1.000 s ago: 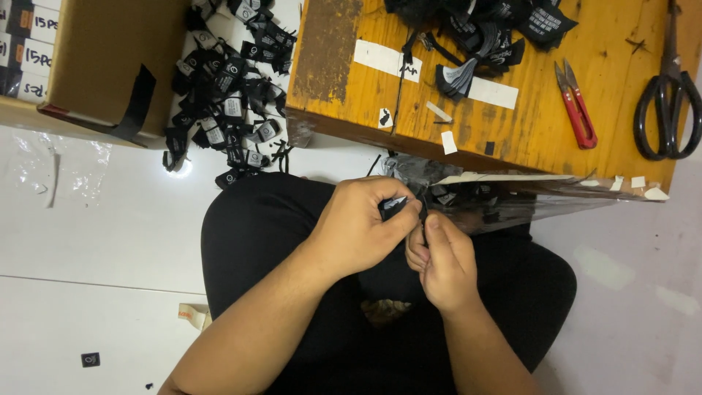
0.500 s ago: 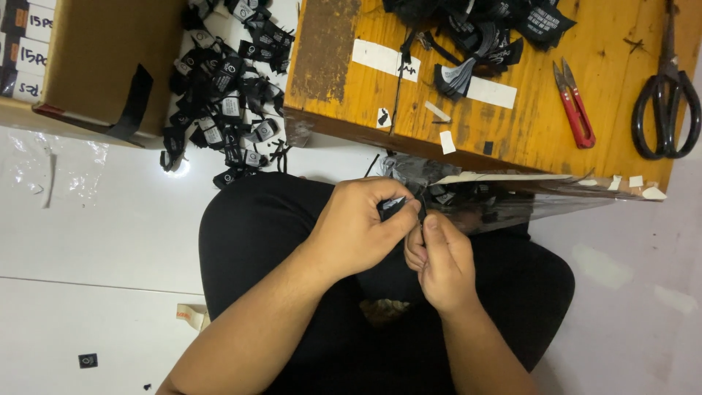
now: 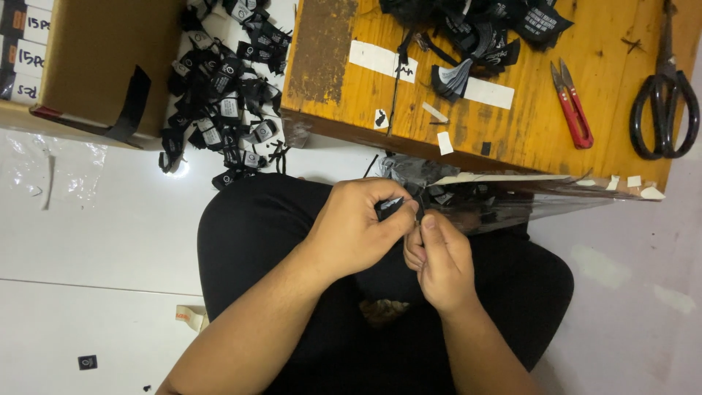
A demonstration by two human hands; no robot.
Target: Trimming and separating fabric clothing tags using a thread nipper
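Head view: left hand and right hand pinch one small black label together; big label pile on the floor far left, smaller pile on the counter.

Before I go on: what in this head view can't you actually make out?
- Small black piece: mostly hidden inside the left hand; shape unclear.
- Right hand: fingertips meet the left's; what they pinch is too small.
- Black scissors: blades cut off by the top edge.
- Cardboard box: cut off at the top and left edges.

Small black label pinched above the lap.
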